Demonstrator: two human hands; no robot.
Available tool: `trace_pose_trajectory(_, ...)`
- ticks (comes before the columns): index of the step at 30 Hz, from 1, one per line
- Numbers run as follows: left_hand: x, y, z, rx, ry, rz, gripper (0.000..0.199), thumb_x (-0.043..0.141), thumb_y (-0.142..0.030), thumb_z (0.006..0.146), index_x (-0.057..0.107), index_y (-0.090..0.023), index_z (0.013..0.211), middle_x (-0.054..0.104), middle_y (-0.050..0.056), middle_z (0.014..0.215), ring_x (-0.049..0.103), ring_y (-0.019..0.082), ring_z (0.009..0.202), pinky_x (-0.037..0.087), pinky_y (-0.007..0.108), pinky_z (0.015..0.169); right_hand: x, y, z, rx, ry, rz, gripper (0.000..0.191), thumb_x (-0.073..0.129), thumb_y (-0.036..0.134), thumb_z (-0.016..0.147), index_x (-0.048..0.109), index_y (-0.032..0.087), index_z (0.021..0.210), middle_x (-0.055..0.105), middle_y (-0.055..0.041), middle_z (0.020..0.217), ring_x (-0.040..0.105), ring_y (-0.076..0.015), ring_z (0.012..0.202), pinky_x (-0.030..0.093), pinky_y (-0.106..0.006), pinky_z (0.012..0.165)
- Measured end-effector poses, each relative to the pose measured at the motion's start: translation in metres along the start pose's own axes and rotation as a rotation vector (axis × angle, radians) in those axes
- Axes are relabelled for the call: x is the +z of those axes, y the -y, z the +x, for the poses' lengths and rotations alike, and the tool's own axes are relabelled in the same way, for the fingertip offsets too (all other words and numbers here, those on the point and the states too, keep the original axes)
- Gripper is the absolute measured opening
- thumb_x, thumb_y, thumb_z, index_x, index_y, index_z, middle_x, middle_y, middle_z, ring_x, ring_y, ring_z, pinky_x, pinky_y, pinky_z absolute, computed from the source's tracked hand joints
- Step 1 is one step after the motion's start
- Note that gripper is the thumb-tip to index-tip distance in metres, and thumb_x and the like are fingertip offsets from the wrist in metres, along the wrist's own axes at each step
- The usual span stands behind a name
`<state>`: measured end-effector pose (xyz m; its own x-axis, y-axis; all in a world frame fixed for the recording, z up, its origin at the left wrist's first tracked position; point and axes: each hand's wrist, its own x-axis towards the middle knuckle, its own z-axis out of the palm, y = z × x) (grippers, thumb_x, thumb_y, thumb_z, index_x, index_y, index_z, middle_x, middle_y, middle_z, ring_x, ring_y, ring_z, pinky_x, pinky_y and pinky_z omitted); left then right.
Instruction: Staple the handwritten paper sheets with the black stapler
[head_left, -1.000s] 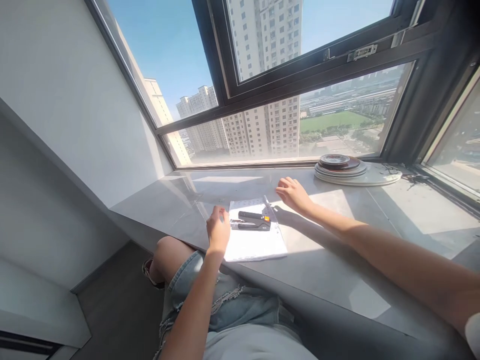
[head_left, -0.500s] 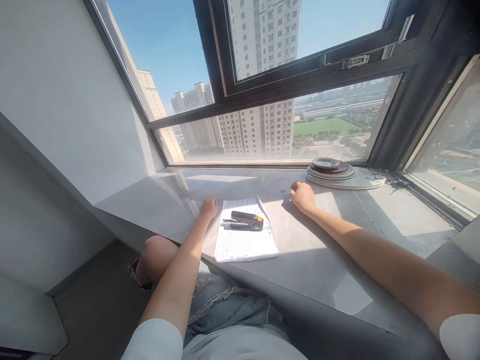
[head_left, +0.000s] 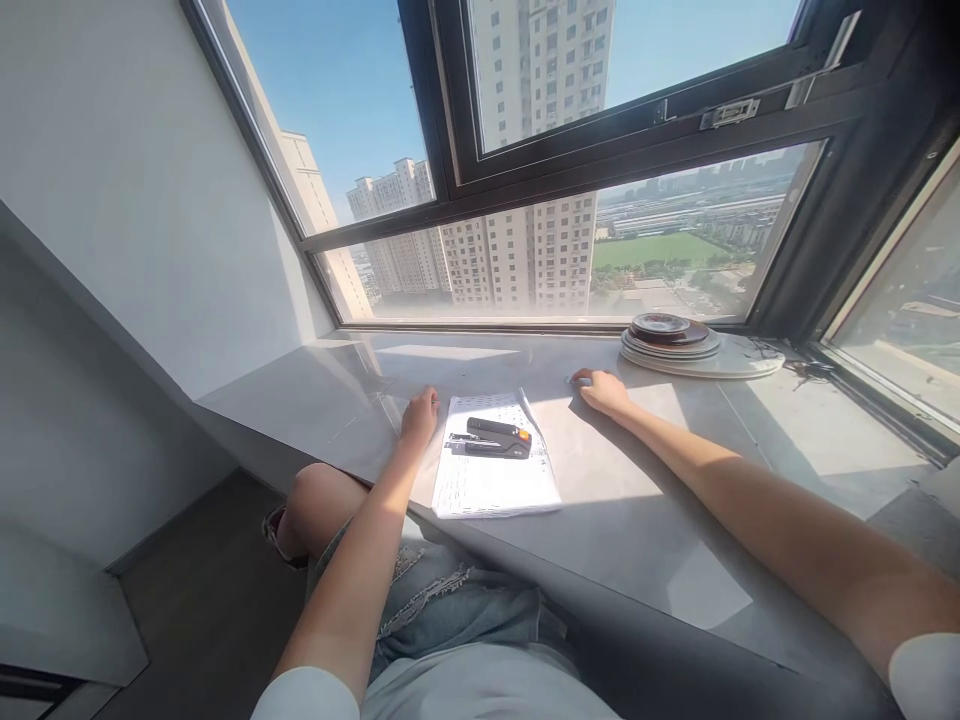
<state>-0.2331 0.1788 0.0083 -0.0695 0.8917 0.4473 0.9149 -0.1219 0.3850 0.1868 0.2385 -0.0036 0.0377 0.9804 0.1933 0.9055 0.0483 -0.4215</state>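
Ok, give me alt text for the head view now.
A black stapler lies on white papers on a partly sunlit windowsill, between a person's left hand and right hand. A stack of plates stands farther right, by the window.

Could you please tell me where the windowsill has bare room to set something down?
Bare sill lies between the left wall and left hand, and between the paper and right forearm. It is crowded on the paper, where the stapler lies, and toward the far right corner, around the stacked plates.
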Motion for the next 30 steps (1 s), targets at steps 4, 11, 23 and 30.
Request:
trace_pose_trajectory(4, -0.007, -0.009, -0.014, -0.029, -0.140, -0.136, 0.017, 0.052, -0.022, 0.107, 0.068, -0.020, 0.115, 0.077, 0.012, 0.110, 0.073, 0.026, 0.104, 0.054, 0.032, 0.087, 0.004, 0.004, -0.004, -0.088, -0.029, -0.062, 0.054, 0.058, 0.011, 0.081, 0.071, 0.018, 0.133, 0.078, -0.0129, 0.111, 0.062, -0.0305, 0.124, 0.049, -0.031, 0.091)
trace_pose_trajectory(11, -0.020, -0.037, -0.058, -0.022, -0.144, -0.358, 0.021, 0.062, -0.032, 0.103, 0.077, -0.023, 0.093, 0.078, 0.004, 0.093, 0.073, 0.021, 0.094, 0.053, 0.028, 0.086, 0.002, 0.024, -0.026, -0.344, -0.177, -0.199, 0.045, 0.050, 0.009, 0.087, 0.066, 0.012, 0.130, 0.074, -0.0196, 0.117, 0.059, -0.0326, 0.113, 0.046, -0.037, 0.089)
trace_pose_trajectory(23, -0.031, -0.051, -0.085, 0.225, 0.022, -0.464, 0.022, 0.060, -0.023, 0.104, 0.080, -0.023, 0.113, 0.077, 0.006, 0.112, 0.072, 0.022, 0.109, 0.054, 0.032, 0.099, 0.008, 0.042, -0.042, -0.616, -0.160, -0.192, 0.035, 0.047, 0.005, 0.092, 0.069, 0.015, 0.117, 0.072, -0.0152, 0.121, 0.055, -0.0306, 0.113, 0.040, -0.037, 0.088)
trace_pose_trajectory(30, -0.027, -0.049, -0.083, 0.247, 0.075, -0.381, 0.023, 0.061, -0.016, 0.102, 0.080, -0.023, 0.113, 0.075, 0.007, 0.111, 0.069, 0.023, 0.111, 0.053, 0.035, 0.103, 0.008, 0.040, -0.040, -0.616, -0.137, -0.173, 0.037, 0.047, 0.001, 0.087, 0.070, 0.015, 0.112, 0.072, -0.0141, 0.114, 0.055, -0.0301, 0.108, 0.041, -0.037, 0.088)
